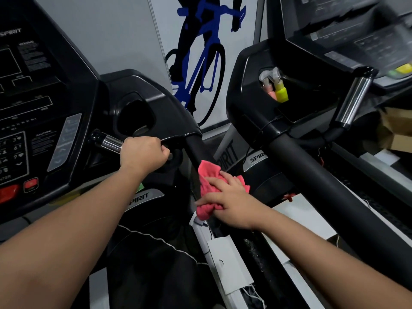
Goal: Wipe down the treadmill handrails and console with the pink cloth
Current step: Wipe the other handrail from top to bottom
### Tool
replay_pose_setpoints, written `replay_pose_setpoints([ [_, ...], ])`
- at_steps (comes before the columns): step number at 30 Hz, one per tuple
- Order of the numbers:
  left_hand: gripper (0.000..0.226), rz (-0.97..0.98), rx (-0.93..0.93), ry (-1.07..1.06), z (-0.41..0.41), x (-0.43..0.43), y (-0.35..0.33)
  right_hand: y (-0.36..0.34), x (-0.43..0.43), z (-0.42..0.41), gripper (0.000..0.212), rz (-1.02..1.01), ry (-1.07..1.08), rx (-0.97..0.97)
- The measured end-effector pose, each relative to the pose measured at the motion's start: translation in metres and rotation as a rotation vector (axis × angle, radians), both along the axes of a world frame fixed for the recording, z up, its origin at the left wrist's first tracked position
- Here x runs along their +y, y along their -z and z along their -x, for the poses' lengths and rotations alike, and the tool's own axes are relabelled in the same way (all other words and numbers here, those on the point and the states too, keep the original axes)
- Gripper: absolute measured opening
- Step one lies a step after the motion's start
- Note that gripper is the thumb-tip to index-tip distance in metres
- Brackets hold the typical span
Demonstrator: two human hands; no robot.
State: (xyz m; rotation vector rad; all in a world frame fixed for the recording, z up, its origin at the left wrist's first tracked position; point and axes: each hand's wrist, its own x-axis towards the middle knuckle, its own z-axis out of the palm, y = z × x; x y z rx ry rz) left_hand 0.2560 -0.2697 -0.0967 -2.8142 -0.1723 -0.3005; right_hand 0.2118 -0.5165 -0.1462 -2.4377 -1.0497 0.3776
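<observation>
The pink cloth (207, 181) is wrapped over the black right handrail (196, 150) of the treadmill in front of me. My right hand (231, 201) presses down on the cloth and grips it around the rail. My left hand (142, 152) is closed around the short chrome-and-black pulse grip (109, 141) that sticks out below the console. The console (29, 112), a dark panel with a keypad and red buttons, fills the left of the view.
A second treadmill stands at the right, with its own thick black handrail (316, 175), a chrome grip (354, 97), and spray bottles (279, 90) in its cup holder. A cyclist wall graphic (200, 52) is behind. White tags (227, 262) hang beside the rail.
</observation>
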Motion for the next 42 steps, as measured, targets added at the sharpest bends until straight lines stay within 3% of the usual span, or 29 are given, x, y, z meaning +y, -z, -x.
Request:
replay_pose_setpoints([
  [5,0.035,0.012,-0.001,-0.008,0.0,-0.001,0.0,0.012,-0.018,-0.023,0.038,-0.506,0.229,0.576],
  [8,0.036,0.022,-0.002,-0.011,-0.001,-0.001,-0.001,0.009,-0.001,-0.035,0.033,-0.652,0.334,0.779],
  [13,0.037,0.026,-0.006,0.009,0.001,0.0,-0.001,0.006,0.019,-0.035,0.046,-0.221,0.346,0.29],
  [17,0.037,0.017,-0.008,0.022,0.001,0.0,-0.001,0.012,0.006,-0.007,0.035,-0.158,0.252,0.122],
  [19,0.038,0.021,-0.012,0.032,0.002,0.0,-0.001,0.019,-0.01,0.0,0.027,-0.236,0.209,0.189],
  [23,0.039,0.028,-0.013,0.034,0.002,0.001,0.001,0.025,-0.028,-0.005,0.031,-0.717,0.311,0.686],
  [26,0.036,0.026,-0.014,0.028,0.0,0.001,0.001,0.025,-0.013,-0.021,0.037,-0.718,0.448,0.732],
  [28,0.035,0.02,-0.017,0.027,0.0,0.002,0.001,0.023,0.002,-0.031,0.043,-0.639,0.492,0.65],
  [30,0.036,0.01,-0.023,0.028,0.0,0.002,0.002,0.016,0.013,-0.032,0.051,-0.382,0.43,0.415],
  [32,0.036,0.001,-0.022,0.028,0.0,0.002,0.002,0.008,0.019,-0.022,0.049,-0.066,0.326,0.152],
  [34,0.037,-0.007,-0.015,0.027,0.0,0.002,0.002,0.008,0.017,-0.011,0.04,0.012,0.251,0.016],
  [37,0.037,-0.027,0.006,0.024,0.001,0.001,0.002,0.019,-0.002,-0.005,0.027,-0.249,0.247,0.173],
  [42,0.035,-0.029,0.015,0.006,-0.001,-0.001,-0.001,0.028,-0.011,-0.022,0.026,-0.858,0.489,0.831],
])
